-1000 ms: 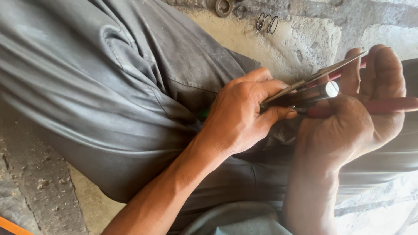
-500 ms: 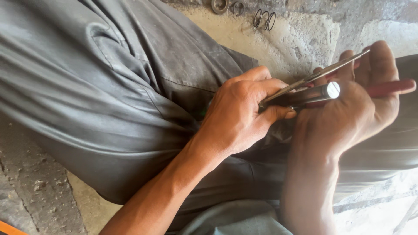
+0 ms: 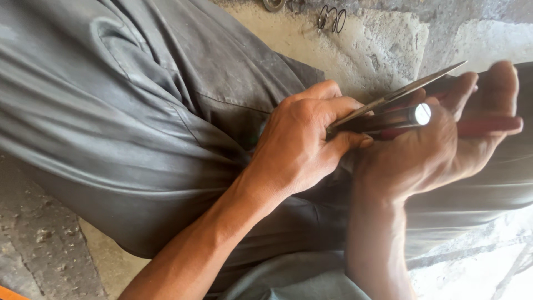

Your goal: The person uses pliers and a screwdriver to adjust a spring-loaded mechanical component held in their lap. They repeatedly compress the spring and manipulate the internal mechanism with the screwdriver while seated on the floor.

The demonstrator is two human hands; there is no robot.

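The left hand [image 3: 302, 144] is closed around a thin flat metal blade [image 3: 405, 91] and a short metal rod with a shiny round end [image 3: 413, 115], pinching both between thumb and fingers above the lap. The right hand [image 3: 438, 147] curls loosely about a dark red handle [image 3: 488, 126] that crosses its palm, fingers partly blurred. Both hands meet over grey trousers [image 3: 139, 111]. On the concrete floor [image 3: 377, 39] beyond lie small wire springs [image 3: 332, 19].
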